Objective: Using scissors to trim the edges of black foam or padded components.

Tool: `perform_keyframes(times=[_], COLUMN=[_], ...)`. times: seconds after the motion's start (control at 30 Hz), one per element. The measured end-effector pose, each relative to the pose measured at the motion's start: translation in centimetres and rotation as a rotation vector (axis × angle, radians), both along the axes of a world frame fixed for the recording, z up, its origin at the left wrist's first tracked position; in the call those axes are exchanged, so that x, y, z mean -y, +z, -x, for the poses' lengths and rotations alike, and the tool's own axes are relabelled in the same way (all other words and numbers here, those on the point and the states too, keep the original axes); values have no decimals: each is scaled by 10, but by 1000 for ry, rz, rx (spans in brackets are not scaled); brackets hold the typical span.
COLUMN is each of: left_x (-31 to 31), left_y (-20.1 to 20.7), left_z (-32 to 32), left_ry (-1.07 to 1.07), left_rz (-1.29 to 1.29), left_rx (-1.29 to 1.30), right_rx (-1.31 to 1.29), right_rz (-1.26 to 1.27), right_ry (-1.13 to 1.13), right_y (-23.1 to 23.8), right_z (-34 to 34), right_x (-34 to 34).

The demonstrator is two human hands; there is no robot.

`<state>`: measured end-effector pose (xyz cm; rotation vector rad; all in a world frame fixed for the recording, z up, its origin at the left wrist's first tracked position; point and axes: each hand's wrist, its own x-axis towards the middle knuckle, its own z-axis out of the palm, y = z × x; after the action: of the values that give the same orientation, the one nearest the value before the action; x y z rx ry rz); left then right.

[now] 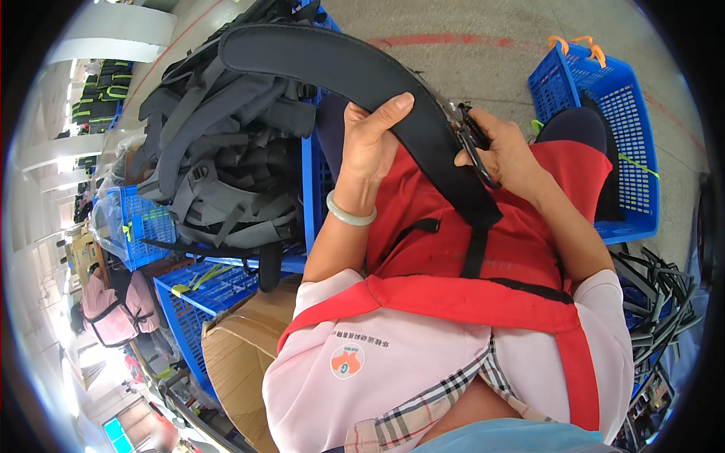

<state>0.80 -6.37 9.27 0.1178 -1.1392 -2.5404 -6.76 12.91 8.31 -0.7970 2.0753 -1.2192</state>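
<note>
A long, curved black padded belt (317,66) lies across my lap, its far left end raised over a heap of dark straps. My left hand (370,140) grips the belt near its middle, thumb on top and fingers underneath. On the belt's right side, my right hand (510,155) is closed around scissors (476,155) with dark handles and some bare metal. The metal part is against the belt's edge; its tips are hard to make out. From the belt's near end a narrow black strap (476,253) runs down over my red apron (423,260).
Dark padded straps (219,166) are piled high at the left, by a blue crate (308,196). A blue crate with orange handles (646,174) stands at the right, above a bundle of dark strips (664,302). An open cardboard box (234,355) sits at my lower left. Another person (124,306) is farther left.
</note>
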Motion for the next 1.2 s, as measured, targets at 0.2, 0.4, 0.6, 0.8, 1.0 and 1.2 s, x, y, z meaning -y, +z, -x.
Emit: perform_keyframes(times=[0.2,0.4,0.6,0.8,1.0,1.2], left_x=[-4,-8,-15,-19,-19,4], left_y=[4,8,10,12,11,50], left_z=[5,14,17,23,33,48], left_ry=[-37,-50,-104,-111,-159,-173], left_rz=[37,25,62,28,82,224], left_rx=[-4,3,18,27,10,43], right_rx=[-167,-22,-144,-174,-40,256], right_rz=[120,92,173,215,246,334], right_ry=[-24,-16,-84,-92,-55,-124], right_y=[17,7,10,15,16,31], right_z=[5,9,11,14,30,35], right_x=[2,-4,-7,-8,-8,-11])
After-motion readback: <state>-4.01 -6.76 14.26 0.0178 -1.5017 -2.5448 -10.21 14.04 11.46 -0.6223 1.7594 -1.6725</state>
